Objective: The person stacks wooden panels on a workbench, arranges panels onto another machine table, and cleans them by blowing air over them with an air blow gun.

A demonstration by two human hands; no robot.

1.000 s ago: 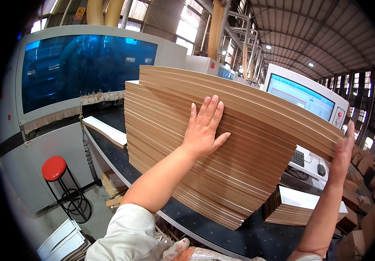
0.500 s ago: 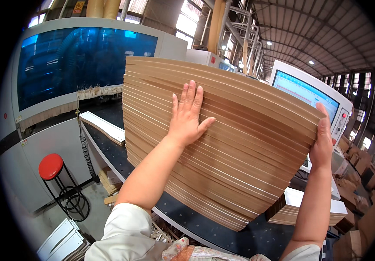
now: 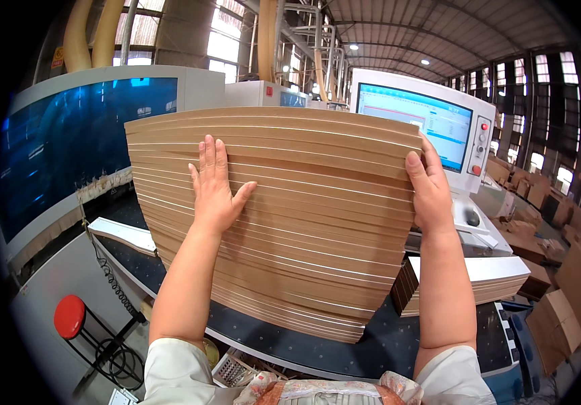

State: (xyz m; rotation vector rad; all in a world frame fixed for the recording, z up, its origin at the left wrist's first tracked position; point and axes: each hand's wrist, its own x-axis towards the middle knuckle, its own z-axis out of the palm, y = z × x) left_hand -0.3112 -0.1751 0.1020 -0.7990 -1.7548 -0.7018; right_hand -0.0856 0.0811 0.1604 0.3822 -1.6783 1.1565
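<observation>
A tall stack of brown fibreboard panels (image 3: 304, 223), with thin white lines between layers, stands on a dark table in front of me. My left hand (image 3: 216, 192) lies flat against the stack's near face, left of its middle, fingers upward and thumb spread. At the upper right corner, my right hand (image 3: 431, 182) grips the ends of the top panels. Its thumb is on the near side, and its other fingers reach round the edge, partly hidden. The panels' edges are slightly uneven.
The dark table (image 3: 277, 337) also carries a shorter white-topped pile (image 3: 469, 273) at right and white strips (image 3: 123, 234) at left. Behind stand a monitor console (image 3: 479, 108) and a machine with a blue window (image 3: 88, 121). A red stool (image 3: 69, 317) is at lower left; cartons (image 3: 554, 324) are at right.
My view has turned right, so the stack sits further left in it. My left hand still lies flat on the stack; my right hand's thumb now shows on the near side of the corner.
</observation>
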